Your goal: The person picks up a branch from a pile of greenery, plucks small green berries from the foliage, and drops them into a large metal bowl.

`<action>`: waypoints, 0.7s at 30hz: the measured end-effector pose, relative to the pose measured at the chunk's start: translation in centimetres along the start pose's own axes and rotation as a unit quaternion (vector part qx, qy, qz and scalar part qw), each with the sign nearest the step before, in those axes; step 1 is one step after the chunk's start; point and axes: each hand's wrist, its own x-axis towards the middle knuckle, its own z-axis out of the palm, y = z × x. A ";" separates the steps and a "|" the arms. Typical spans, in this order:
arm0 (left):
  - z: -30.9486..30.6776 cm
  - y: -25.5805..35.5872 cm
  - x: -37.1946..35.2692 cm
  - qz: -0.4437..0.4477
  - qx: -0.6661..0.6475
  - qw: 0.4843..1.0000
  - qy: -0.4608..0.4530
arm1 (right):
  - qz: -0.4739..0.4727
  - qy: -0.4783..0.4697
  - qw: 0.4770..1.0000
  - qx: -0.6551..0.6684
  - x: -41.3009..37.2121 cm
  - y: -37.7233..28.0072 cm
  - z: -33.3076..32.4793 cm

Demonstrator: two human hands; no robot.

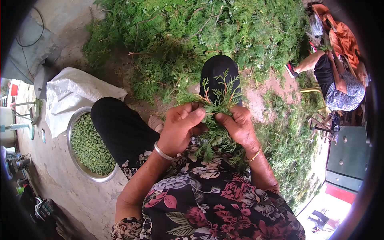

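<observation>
Both of my hands hold a green leafy sprig (219,96) above my lap. My left hand (181,127), with a silver bangle on the wrist, pinches the sprig's lower left side. My right hand (240,126), with a gold bangle, grips its lower right side. The feathery tips stand up between the two hands. More cut green pieces lie on my floral dress (208,154) just under the hands. My knees in black trousers point away from me.
A metal bowl (74,160) full of small green pickings sits on the ground at my left, beside a white sack (68,94). A big heap of green branches (192,36) covers the ground ahead. Another person (338,86) sits at the far right.
</observation>
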 end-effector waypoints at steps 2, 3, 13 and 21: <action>0.5 0.3 0.0 -0.010 0.007 1.000 0.015 | -0.030 0.010 0.999 -0.026 -0.2 0.3 0.5; 0.6 0.3 0.0 -0.020 0.013 0.999 0.029 | -0.058 0.020 0.997 -0.053 -0.4 0.8 0.8; -0.8 -0.8 0.1 -0.014 0.077 0.997 -0.013 | -0.118 0.063 0.985 -0.113 -0.5 2.3 1.7; -1.6 -1.2 -0.6 -0.079 -0.036 0.996 0.019 | -0.128 0.019 0.986 -0.104 -0.2 1.3 1.2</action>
